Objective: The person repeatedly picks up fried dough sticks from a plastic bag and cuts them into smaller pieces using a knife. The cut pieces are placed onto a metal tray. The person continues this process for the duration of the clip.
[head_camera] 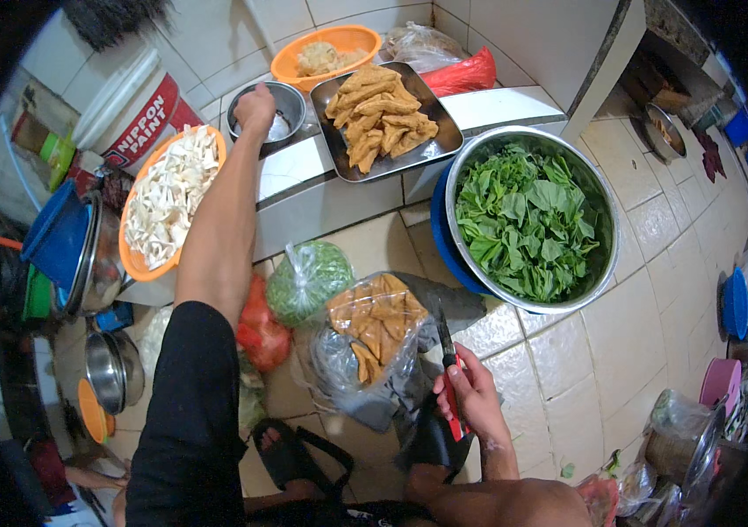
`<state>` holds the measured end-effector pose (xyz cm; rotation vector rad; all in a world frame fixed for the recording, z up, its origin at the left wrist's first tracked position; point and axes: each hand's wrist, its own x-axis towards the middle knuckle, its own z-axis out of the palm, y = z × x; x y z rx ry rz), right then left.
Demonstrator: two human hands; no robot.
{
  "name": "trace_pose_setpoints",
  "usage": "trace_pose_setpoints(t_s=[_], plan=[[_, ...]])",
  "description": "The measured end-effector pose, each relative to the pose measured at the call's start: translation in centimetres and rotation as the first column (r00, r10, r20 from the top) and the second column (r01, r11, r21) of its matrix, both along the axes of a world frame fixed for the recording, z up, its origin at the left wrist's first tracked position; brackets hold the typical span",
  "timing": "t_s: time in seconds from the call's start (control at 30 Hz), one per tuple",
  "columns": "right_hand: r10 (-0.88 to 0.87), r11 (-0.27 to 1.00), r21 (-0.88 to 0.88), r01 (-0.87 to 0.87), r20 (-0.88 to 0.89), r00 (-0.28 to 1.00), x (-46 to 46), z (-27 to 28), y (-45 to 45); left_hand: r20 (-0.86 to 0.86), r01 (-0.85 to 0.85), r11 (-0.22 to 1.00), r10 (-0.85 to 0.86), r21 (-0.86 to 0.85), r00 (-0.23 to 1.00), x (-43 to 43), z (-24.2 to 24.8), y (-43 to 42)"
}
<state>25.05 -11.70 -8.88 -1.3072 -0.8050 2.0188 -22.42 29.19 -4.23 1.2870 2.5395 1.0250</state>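
Note:
My left hand point(255, 109) is over a small metal bowl point(285, 95) on the tiled ledge. Its fingers point into the bowl, and I cannot tell whether they grip anything. Something pale and shiny lies in the bowl. In my right hand point(479, 398) is a knife point(454, 402) with a red and black handle, its blade pointing up and away. Left of that blade, an open clear plastic bag point(374, 323) holds brown fried tofu pieces. More of these tofu pieces point(380, 112) are piled on a rectangular metal tray point(341, 168) beside the bowl.
A large metal basin point(613, 263) of green leaves stands at the right. Torn white mushrooms point(170, 197) fill an orange basket point(127, 237) at the left, by a paint bucket point(130, 99). A bag of shredded greens point(311, 280) and a red bag point(263, 329) lie on the floor.

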Motion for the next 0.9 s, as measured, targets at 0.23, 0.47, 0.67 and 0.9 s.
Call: trace_pose_setpoints(t_s=[0.23,0.47,0.67,0.9], plan=[[0.105,0.929,0.327,-0.172,0.213,0.972,-3.0,4.0,2.9,0.891,0.002,0.918,-0.385,0.396,0.239,6.1,4.4,-9.6],[-0.024,0.618,0.749,-0.239,0.322,0.946,-7.8,7.8,6.7,0.736,0.136,0.799,-0.595,0.586,0.323,14.6,4.4,-23.3],[-0.138,0.450,0.855,-0.259,0.353,0.925,-10.3,8.5,6.3,0.801,-0.089,0.808,-0.553,0.583,0.230,20.2,4.1,-26.7],[-0.211,0.428,0.855,-0.294,0.411,0.887,-10.1,8.1,4.4,0.797,0.000,0.845,-0.504,0.534,0.334,22.7,5.4,-28.0]])
